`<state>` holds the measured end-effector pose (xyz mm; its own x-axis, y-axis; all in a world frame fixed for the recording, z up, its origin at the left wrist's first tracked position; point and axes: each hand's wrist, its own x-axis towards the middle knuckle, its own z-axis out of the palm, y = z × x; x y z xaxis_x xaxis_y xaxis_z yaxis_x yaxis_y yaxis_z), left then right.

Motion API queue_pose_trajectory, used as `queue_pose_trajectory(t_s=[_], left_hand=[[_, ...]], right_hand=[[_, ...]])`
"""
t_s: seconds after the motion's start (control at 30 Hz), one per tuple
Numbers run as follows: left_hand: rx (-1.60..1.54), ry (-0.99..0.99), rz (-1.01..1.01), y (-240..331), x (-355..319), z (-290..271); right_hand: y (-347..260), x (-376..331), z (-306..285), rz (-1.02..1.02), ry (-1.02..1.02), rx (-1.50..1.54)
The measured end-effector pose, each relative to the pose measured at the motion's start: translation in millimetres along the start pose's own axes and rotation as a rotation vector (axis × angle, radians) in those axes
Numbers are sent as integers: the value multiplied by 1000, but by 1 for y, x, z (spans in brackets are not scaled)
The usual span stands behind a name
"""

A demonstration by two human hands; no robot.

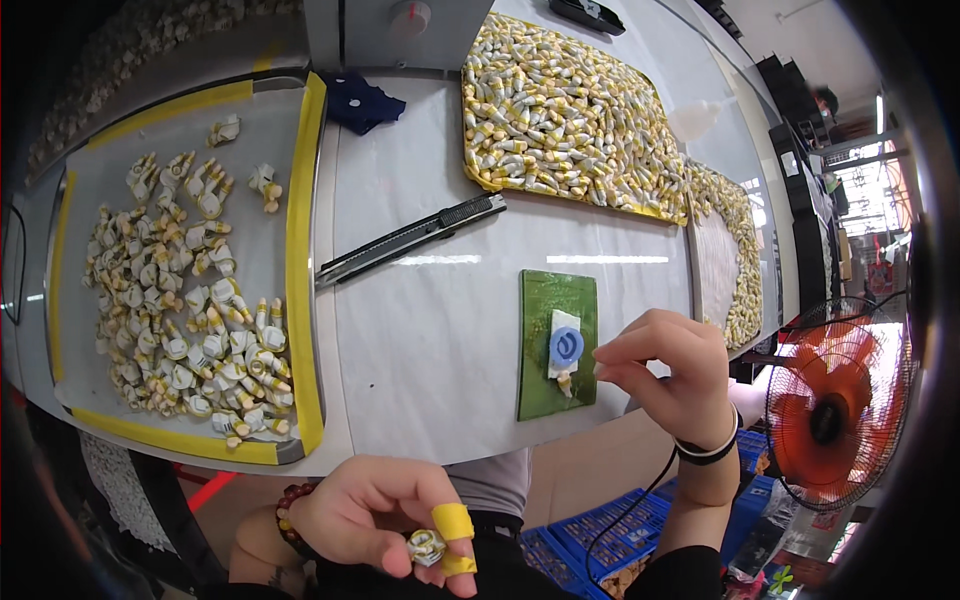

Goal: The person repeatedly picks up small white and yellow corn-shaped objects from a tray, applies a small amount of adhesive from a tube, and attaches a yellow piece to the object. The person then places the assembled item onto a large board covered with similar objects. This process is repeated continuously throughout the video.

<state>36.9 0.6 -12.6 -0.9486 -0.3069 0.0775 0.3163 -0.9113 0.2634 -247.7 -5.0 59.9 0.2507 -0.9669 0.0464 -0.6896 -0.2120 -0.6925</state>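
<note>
My left hand (375,520), with yellow tape around one finger, is closed on a small white-and-yellow figurine (426,547) near the table's front edge. To the right, my right hand (682,375) is pinched, thumb against fingertips; whatever lies between them is too small to make out. Its fingertips are just right of a green board (537,300) lying on the table. On this board a blue round mould-like piece (566,345) sits over a white pad (565,318). A small cream-coloured tip (565,384) sticks out below the pad.
A yellow-taped tray (312,260) of similar figurines is at left. Behind are a tray (575,120) packed with yellow-and-white pieces, a box cutter (415,238) and a dark cloth (362,103). An orange fan (835,415) and blue crates (625,525) are at right.
</note>
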Motion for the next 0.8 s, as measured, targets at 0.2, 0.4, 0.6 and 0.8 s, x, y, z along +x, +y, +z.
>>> queue_pose_trajectory(t_s=[0.2, 0.4, 0.6, 0.8], left_hand=[[11, 32, 138, -2, 1, -4], [3, 51, 128, 1, 6, 0], [44, 229, 82, 6, 10, 13], [47, 274, 45, 5, 12, 13]], right_hand=[[-1, -6, 3, -18, 3, -164], [1, -4, 6, -200, -43, -400], [-1, -4, 3, -235, -111, -513], [-6, -1, 8, -283, -181, -580]])
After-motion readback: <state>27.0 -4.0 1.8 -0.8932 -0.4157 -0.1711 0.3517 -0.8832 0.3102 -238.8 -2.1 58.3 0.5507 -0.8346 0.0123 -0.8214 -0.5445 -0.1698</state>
